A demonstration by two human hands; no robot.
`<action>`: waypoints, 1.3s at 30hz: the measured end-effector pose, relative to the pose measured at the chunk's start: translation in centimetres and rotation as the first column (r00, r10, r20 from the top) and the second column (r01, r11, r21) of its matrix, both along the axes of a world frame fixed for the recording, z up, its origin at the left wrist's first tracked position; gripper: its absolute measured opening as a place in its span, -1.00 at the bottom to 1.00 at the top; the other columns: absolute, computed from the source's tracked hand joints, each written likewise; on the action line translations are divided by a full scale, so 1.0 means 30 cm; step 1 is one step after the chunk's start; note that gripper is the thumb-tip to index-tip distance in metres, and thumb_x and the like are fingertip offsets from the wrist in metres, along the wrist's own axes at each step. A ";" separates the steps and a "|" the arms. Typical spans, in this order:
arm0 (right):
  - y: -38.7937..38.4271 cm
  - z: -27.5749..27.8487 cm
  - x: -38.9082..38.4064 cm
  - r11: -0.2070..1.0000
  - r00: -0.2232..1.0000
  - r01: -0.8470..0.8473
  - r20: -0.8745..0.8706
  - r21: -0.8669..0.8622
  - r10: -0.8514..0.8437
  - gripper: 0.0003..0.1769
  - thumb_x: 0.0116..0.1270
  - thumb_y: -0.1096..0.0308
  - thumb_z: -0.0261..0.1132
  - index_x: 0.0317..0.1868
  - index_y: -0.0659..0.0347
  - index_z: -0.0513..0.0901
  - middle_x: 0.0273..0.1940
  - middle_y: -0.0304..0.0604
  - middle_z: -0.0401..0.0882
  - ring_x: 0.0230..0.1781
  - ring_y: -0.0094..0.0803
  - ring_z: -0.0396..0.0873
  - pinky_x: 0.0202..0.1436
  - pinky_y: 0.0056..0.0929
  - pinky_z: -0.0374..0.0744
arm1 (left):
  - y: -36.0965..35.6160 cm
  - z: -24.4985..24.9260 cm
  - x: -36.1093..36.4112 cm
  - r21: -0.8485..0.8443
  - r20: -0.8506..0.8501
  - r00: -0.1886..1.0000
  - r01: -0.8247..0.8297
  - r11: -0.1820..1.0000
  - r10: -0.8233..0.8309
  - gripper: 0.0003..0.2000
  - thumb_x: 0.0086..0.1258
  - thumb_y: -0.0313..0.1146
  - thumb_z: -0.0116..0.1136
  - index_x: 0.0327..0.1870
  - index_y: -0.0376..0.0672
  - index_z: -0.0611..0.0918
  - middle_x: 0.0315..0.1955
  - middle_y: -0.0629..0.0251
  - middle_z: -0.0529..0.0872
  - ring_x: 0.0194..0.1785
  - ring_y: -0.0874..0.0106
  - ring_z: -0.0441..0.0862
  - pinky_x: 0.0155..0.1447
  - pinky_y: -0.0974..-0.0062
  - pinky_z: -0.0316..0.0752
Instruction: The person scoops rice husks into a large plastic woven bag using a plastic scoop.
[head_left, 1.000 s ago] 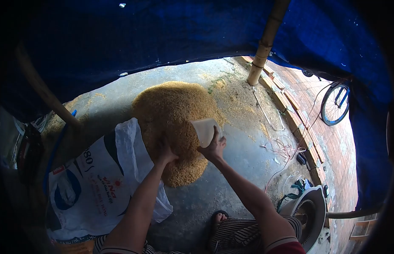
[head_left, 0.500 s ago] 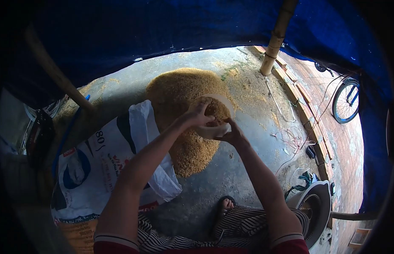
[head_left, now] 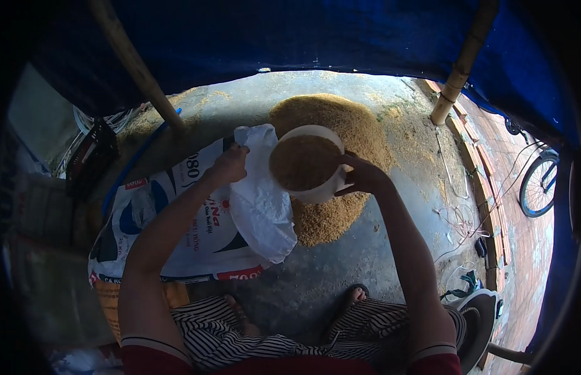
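My left hand [head_left: 231,165] is closed on the upper edge of a white printed sack [head_left: 172,200] that lies on the ground. The sack's pale mouth spreads out to the right of that hand. In my right hand [head_left: 364,176] is the rim of a round white container [head_left: 318,196], with brown grain [head_left: 306,159] inside it. The container is beside the sack's mouth, over the left part of a large grain pile [head_left: 331,225].
Blue tarp [head_left: 290,37] hangs ahead, with bamboo poles [head_left: 462,65] at both sides. A row of bricks [head_left: 481,169], a bicycle wheel [head_left: 540,184] and tangled cord [head_left: 462,222] are at right. A dark crate [head_left: 94,153] stands at left, and a round grey tub [head_left: 484,319] at lower right.
My left hand has left the container and taken hold of the sack's edge. The container, now fuller-looking in view, has come beside the sack's mouth in my right hand. The camera view has shifted left.
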State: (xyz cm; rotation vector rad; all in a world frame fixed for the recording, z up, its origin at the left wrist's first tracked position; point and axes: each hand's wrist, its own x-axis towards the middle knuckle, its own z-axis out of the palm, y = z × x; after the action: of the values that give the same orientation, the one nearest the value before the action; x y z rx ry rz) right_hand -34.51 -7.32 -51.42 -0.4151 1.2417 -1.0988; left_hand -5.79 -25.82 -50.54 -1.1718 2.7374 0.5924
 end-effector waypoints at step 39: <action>-0.319 -0.061 0.812 0.784 0.253 -0.422 -0.890 -0.455 -0.379 0.04 -0.20 0.31 0.47 0.30 -0.08 0.05 0.18 0.37 -0.12 0.20 0.37 -0.04 0.16 0.12 0.23 | -0.127 0.322 0.449 -0.147 -0.304 0.950 -0.114 0.983 0.065 -0.38 -0.06 -0.49 0.09 0.18 -0.23 0.35 -0.22 0.03 0.56 -0.37 0.36 0.59 -0.26 0.47 0.49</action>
State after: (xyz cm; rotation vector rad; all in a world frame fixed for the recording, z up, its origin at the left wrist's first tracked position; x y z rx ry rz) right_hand -10.15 -16.90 -53.26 -1.9434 1.8901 -1.2148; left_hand 7.67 -29.62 -40.88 -1.3498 3.0490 0.6114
